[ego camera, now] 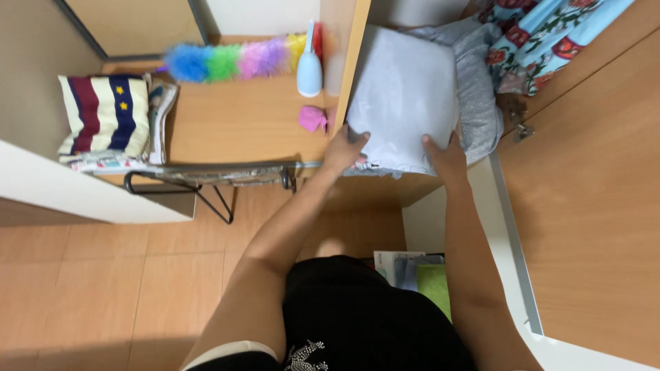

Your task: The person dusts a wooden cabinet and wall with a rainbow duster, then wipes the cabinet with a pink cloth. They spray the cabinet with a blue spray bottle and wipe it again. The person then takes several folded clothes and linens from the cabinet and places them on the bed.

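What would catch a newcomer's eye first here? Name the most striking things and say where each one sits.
Both hands, left hand and right hand, press on the near edge of a pale grey folded cloth lying on a wardrobe shelf at top centre. To its left, a rainbow-coloured feather duster lies along the back of a wooden shelf. A striped cushion with stars sits at that shelf's far left end.

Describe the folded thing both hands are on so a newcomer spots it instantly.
Find the open wooden wardrobe on the right. On its shelf, the left hand and right hand press a flat, pale grey folded cloth. It is plain, unlike the darker grey fabric beside it and the floral cloth behind.
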